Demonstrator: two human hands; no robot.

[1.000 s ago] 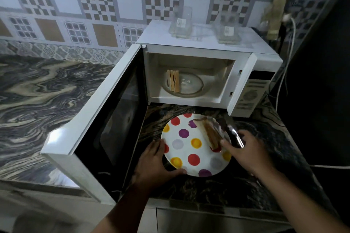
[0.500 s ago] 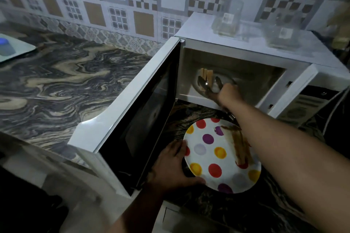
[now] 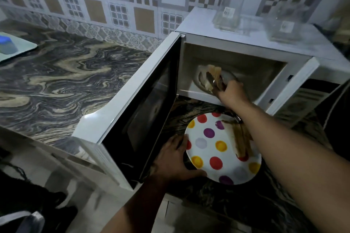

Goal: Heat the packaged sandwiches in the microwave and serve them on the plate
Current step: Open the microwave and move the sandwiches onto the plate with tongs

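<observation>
Sandwich [image 3: 213, 77] inside the microwave [image 3: 246, 58] is seen standing on the glass turntable [image 3: 230, 77], toward the left of the cavity, and it is clamped between the arms of a pair of metal tongs [image 3: 215, 85]. The tongs are gripped by the right hand [image 3: 232, 92], whose fingers are curled round the handles at the front edge of the cavity; whether the sandwich is lifted clear of the turntable cannot be told. The microwave door [image 3: 136, 119] is swung fully open to the left of the cavity.

Just in front of the microwave, on the dark marbled counter [image 3: 56, 77], a white plate with coloured dots [image 3: 212, 149] is set. A second sandwich [image 3: 241, 142] is laid on the plate's right side, partly hidden by the right forearm. The plate's left rim is held by the left hand [image 3: 174, 161], with the thumb hooked along the near edge and the fingers spread against the far side of the rim, between the plate and the open door.

On top of the microwave, two clear glass containers [image 3: 229, 17] are stood, blurred. Far to the left of the microwave, a pale tray with a blue-capped object [image 3: 7, 45] is seen at the counter's edge.
</observation>
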